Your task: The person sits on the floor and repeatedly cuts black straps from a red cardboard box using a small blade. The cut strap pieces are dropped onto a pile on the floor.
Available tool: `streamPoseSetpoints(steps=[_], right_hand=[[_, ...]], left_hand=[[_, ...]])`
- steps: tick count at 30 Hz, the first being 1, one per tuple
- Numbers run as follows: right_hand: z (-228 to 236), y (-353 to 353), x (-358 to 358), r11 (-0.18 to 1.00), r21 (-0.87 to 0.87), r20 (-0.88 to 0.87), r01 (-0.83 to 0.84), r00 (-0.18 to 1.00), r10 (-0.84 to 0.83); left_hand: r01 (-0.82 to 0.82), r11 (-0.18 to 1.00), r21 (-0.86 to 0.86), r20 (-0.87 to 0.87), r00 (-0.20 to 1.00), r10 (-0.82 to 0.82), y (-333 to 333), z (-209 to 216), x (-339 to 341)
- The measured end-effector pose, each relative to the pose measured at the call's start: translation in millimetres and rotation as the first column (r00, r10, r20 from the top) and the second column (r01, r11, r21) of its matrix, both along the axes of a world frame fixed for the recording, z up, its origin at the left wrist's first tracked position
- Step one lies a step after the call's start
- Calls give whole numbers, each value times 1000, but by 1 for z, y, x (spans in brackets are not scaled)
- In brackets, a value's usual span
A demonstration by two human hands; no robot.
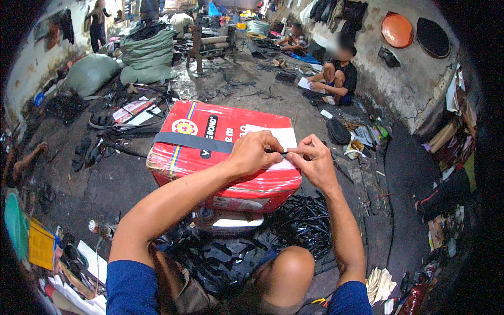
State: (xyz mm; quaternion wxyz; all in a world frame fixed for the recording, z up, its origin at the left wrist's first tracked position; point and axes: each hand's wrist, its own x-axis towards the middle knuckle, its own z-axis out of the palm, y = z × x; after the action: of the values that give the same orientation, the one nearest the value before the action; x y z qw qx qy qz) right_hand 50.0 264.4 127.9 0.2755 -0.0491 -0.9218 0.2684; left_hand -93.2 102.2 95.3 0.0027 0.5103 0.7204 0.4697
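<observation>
My left hand [253, 153] and my right hand [316, 161] meet above the right side of a red carton [231, 181]. Their thumbs and fingers are pinched on a small dark strip [284, 153], mostly hidden by the fingertips. Under the hands lies a sheet of white paper [283, 137], partly covered by them. Across the carton's left part, a flat dark grey strap [181, 139] runs toward my left hand; whether it joins the held strip, I cannot tell.
Cut black strips [304, 226] heap on the floor between my knees and the carton. A white-and-brown object [228, 220] sits below it. Ahead right, a person [341, 73] squats with paper. Large green sacks [149, 55] stand at the back left; coloured plastic pieces [42, 244] lie left.
</observation>
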Motion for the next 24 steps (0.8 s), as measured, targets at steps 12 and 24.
streamPoseSetpoints(steps=[12,24], right_hand=[[-51,4,-27,744,-668,-98,25,988,-121],[-72,15,-18,811,-585,-197,-1,970,-142]], left_hand=[[-77,977,-199,180,977,114,11,9,-3],[167,979,117,24,985,-171,37,2,-3]])
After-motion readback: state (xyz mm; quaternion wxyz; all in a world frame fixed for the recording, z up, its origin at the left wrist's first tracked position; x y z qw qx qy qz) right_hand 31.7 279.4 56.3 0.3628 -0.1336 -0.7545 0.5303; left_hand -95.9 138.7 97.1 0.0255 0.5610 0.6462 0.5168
